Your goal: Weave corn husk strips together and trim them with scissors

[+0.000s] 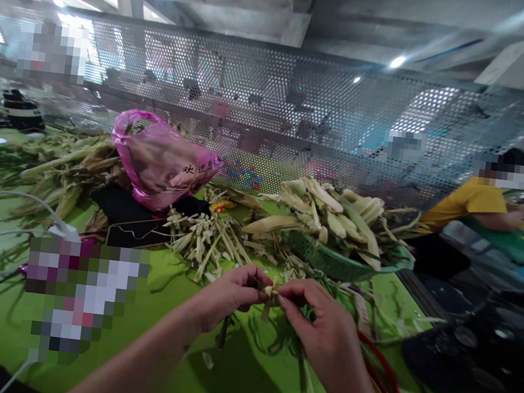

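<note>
My left hand and my right hand meet over the green table, both closed in a pinch. Between their fingertips is a small pale yellow piece of corn husk, looking knotted or folded, with a short strip hanging below. The fingers partly hide it. Just beyond my hands lies a heap of cut husk strips. Green strands lie on the table under my right hand.
A green basket heaped with corn husks stands at back right. Further left are a pink plastic bag and more husks. Cables cross the left side. A perforated metal screen spans behind; a person in yellow sits right.
</note>
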The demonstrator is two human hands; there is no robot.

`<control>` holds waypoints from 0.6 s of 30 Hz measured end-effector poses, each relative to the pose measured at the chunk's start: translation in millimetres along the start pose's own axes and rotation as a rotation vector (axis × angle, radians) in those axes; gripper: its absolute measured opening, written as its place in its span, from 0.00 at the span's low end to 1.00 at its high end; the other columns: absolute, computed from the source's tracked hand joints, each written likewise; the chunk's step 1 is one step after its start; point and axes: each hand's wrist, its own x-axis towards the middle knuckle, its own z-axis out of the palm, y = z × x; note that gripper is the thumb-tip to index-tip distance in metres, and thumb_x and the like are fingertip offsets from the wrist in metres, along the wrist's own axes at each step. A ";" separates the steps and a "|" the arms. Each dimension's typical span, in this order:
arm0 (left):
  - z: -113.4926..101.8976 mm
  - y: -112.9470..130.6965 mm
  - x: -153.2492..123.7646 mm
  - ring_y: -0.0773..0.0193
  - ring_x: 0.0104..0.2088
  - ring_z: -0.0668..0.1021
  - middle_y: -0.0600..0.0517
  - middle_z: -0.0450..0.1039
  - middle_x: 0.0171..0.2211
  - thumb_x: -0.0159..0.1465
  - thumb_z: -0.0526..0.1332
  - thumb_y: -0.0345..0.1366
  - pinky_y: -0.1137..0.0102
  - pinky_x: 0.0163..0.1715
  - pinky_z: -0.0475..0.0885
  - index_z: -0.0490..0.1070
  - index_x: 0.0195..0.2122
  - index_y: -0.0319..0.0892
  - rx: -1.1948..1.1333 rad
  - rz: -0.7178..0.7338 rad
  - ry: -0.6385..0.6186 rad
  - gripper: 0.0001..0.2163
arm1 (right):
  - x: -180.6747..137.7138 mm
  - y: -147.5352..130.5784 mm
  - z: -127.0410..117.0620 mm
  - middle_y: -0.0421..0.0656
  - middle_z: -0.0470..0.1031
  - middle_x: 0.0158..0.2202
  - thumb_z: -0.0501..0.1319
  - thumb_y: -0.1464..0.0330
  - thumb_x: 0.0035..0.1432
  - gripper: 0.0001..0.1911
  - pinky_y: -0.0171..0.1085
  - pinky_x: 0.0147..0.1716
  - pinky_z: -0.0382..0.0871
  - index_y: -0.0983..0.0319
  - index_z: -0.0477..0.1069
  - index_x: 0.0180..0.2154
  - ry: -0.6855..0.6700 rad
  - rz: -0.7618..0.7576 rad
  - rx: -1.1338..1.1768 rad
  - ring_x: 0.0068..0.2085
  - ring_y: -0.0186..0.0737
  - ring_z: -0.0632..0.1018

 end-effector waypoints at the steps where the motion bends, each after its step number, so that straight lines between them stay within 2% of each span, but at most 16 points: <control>1: -0.5 -0.6 0.1 0.74 0.21 0.56 0.58 0.61 0.24 0.51 0.63 0.34 0.73 0.22 0.47 0.66 0.35 0.40 -0.003 -0.001 -0.007 0.11 | 0.0 0.8 -0.2 0.43 0.74 0.33 0.56 0.70 0.60 0.05 0.36 0.33 0.71 0.60 0.71 0.33 -0.007 0.006 0.012 0.34 0.40 0.76; 10: -3.2 -9.9 2.9 0.73 0.24 0.61 0.56 0.64 0.27 0.51 0.67 0.39 0.74 0.25 0.52 0.68 0.34 0.40 0.023 0.004 -0.004 0.14 | -3.5 -2.2 -4.6 0.45 0.73 0.36 0.51 0.73 0.62 0.09 0.38 0.37 0.70 0.59 0.70 0.36 -0.115 -0.111 -0.170 0.37 0.40 0.76; 18: -2.7 -12.3 4.7 0.72 0.27 0.65 0.57 0.65 0.26 0.50 0.70 0.40 0.75 0.29 0.58 0.68 0.32 0.38 0.016 0.073 -0.047 0.15 | -1.8 -3.5 -5.3 0.43 0.73 0.33 0.53 0.73 0.60 0.07 0.35 0.34 0.69 0.59 0.69 0.33 -0.115 -0.027 -0.075 0.34 0.38 0.75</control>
